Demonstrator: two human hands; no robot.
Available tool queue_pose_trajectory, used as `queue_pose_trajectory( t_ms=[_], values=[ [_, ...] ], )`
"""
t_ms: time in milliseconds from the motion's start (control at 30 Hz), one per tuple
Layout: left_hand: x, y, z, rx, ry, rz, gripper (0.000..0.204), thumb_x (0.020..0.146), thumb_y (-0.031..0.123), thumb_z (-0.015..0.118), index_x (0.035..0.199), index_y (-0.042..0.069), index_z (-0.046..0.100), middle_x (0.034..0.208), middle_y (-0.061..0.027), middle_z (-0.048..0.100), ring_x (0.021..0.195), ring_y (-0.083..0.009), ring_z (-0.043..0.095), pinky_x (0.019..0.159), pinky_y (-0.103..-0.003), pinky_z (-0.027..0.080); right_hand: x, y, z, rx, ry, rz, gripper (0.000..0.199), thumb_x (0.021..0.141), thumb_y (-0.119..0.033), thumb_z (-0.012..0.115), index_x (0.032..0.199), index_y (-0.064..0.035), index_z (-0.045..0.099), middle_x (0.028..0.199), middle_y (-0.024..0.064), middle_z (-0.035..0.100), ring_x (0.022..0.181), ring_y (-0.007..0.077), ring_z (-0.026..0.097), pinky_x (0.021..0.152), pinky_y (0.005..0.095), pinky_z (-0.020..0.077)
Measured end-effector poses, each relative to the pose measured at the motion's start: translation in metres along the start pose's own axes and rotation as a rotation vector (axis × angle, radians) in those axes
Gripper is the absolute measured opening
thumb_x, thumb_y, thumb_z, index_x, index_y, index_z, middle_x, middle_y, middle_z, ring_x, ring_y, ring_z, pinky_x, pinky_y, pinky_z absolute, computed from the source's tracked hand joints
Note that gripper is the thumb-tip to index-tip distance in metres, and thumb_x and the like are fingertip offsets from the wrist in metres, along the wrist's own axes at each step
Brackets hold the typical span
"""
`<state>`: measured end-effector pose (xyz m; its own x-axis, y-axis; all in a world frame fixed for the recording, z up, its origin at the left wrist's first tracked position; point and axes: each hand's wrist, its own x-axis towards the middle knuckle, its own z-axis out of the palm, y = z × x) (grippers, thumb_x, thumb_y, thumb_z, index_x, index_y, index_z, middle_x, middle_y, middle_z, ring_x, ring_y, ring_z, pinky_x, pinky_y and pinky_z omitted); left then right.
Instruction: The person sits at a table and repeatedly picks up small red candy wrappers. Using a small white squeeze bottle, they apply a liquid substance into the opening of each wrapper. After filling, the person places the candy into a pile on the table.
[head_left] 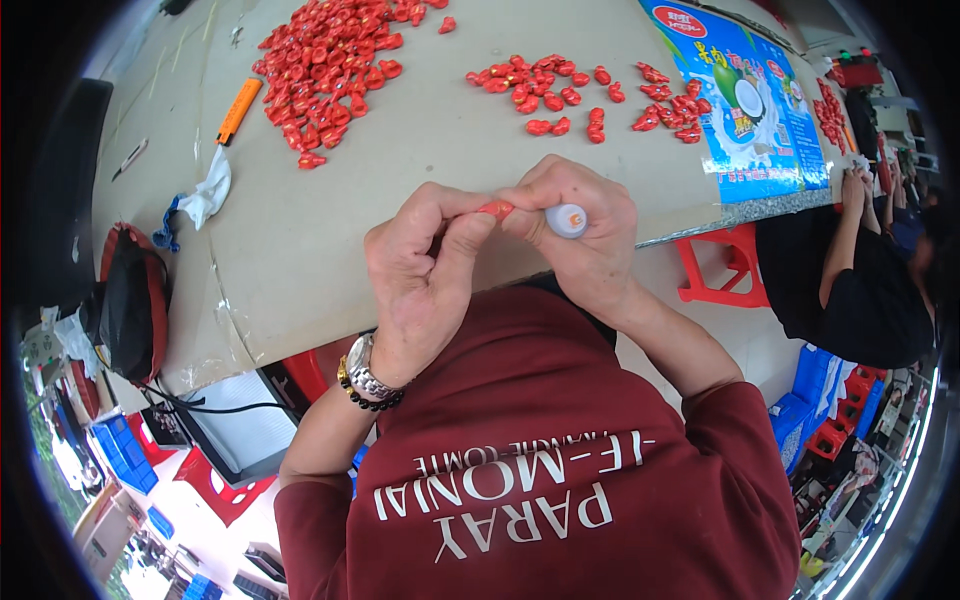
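My left hand (422, 262) pinches a small glossy red piece (496, 209) between thumb and forefinger, above the near edge of the table. Close against the same piece are the fingertips of my right hand (595, 245). That hand is also closed around a pale cylindrical tool (566, 221), its round end with an orange centre facing up; its tip is hidden. Beyond my hands lies a big heap of similar red pieces (325, 70) at the left. A smaller scattered group (545, 80) sits to its right.
An orange cutter knife (238, 110), a white cloth (208, 190) and a slim pen-like tool (130, 158) lie at the left. A blue printed cardboard sheet (745, 110) covers the right end. Past it, another person's arm (848, 225) reaches the table near a red stool (722, 265).
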<state>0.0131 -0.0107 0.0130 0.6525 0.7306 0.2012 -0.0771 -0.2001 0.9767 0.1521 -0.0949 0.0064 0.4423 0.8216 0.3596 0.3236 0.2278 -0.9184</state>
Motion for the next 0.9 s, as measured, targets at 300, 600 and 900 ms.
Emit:
queue_pose_trajectory(
  t_ms=[300, 600, 900],
  values=[
    [0.005, -0.002, 0.006, 0.047, -0.02, 0.038, 0.007, 0.09, 0.005, 0.064, 0.09, -0.002, 0.064, 0.072, -0.0038, 0.065, 0.061, -0.0059, 0.053, 0.056, -0.021, 0.042, -0.001, 0.002, -0.007, 0.037, 0.008, -0.059, 0.012, 0.077, 0.001, 0.072, 0.086, -0.0007, 0.066, 0.074, 0.0069, 0.061, 0.065, 0.0144, 0.058, 0.058, 0.0267, 0.0436],
    [0.018, -0.001, 0.022, 0.058, -0.099, 0.037, 0.009, 0.09, 0.007, 0.065, 0.094, -0.002, 0.064, 0.071, -0.0035, 0.065, 0.061, -0.0046, 0.053, 0.055, -0.02, 0.042, -0.003, 0.003, -0.028, 0.002, 0.076, -0.001, 0.008, 0.079, -0.001, 0.071, 0.085, -0.0003, 0.066, 0.074, 0.0063, 0.06, 0.066, 0.0129, 0.057, 0.058, 0.0262, 0.044],
    [0.059, 0.02, 0.047, 0.559, -0.341, 0.157, 0.059, 0.07, 0.035, 0.082, 0.113, 0.003, 0.058, 0.073, -0.005, 0.062, 0.067, -0.0177, 0.055, 0.062, -0.028, 0.043, -0.003, 0.007, -0.103, 0.089, 0.526, 0.271, 0.005, 0.082, -0.004, 0.066, 0.087, -0.0031, 0.068, 0.073, -0.0021, 0.061, 0.06, 0.004, 0.052, 0.053, 0.0192, 0.0408]
  ],
)
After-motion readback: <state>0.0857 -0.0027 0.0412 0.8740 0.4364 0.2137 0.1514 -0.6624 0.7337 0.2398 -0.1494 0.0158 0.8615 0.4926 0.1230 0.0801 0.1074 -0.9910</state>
